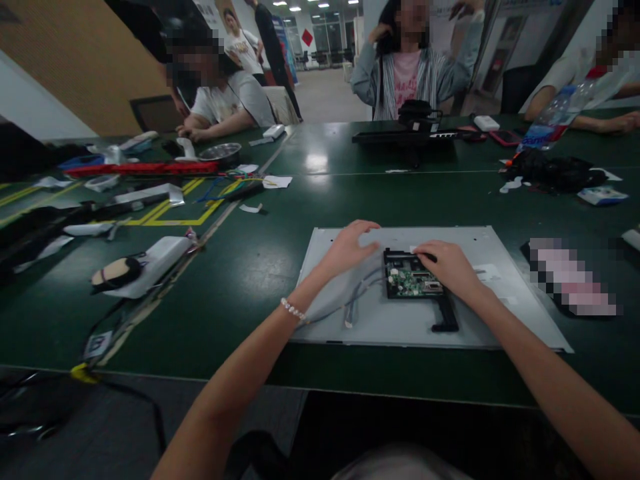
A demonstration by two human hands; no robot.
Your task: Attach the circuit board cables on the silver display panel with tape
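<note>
A pale grey flat panel [325, 267] lies on the table in front of me. On it rests a black plastic bracket [445, 315] holding a green circuit board [413, 283], with grey cables [355, 300] trailing to its left. My left hand [353, 247] hovers over the panel's upper left part, fingers apart and holding nothing. At the bracket's upper right edge, my right hand [447, 267] has its fingertips pinched together. A dark bit shows at those fingertips; whether it belongs to the bracket I cannot tell.
Right of the panel lies a blurred pink item [575, 277]. A plastic bottle [545, 123] and black bundle [555, 172] stand beyond. Leftward are a white box [165, 260], tangled wires [230, 187] and a metal bowl [220, 154]. People sit across the green table [250, 267].
</note>
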